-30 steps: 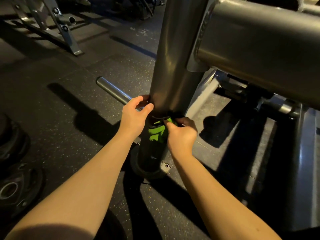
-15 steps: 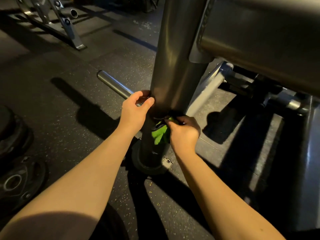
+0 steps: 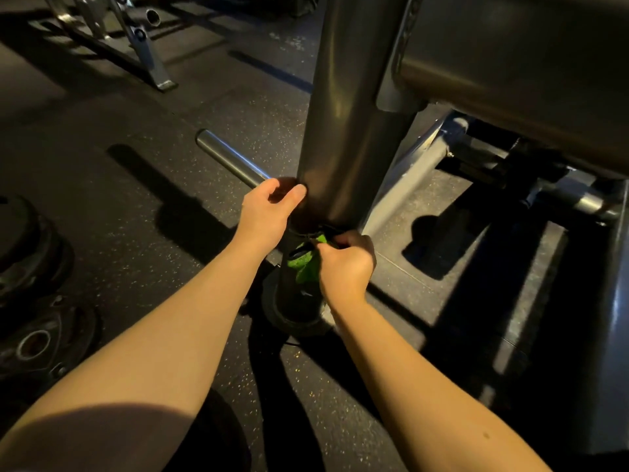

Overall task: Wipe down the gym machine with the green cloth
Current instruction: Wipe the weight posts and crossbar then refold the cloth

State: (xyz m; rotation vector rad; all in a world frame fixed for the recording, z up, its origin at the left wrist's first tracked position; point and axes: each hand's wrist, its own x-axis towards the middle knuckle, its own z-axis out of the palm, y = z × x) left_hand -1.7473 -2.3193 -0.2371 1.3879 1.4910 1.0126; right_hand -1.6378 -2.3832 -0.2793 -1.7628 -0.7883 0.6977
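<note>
The right hand (image 3: 345, 264) is clenched around the green cloth (image 3: 304, 264), fingers curled into a fist with the knuckles turned toward the post (image 3: 350, 114). The cloth is bunched between the fist and the front of the post, pressed against the narrower lower section just below the step where the wide tube ends. It is bright lime green with a soft, napped surface. It is crumpled into folds, and only a small patch shows beside the fist. A short flap sticks out above the knuckles.

The left hand (image 3: 269, 212) grasps the post on its left side, just above the cloth. The thumb lies flat on the metal and the fingers wrap out of sight behind the tube.

The post is a wide, dark grey, smooth tube of the gym machine (image 3: 510, 63). It carries dull highlights down its length. Its lower section ends in a round black foot (image 3: 292, 318) resting on the floor (image 3: 136, 233), directly below the cloth.

A thick padded or painted beam joins the post on its right side, high up. A polished steel peg (image 3: 231, 158) projects from behind the post to the left. Dark weight plates (image 3: 37, 338) lie on the speckled rubber floor well to the left of the post. A second metal frame (image 3: 136, 46) stands far left and beyond the post.
</note>
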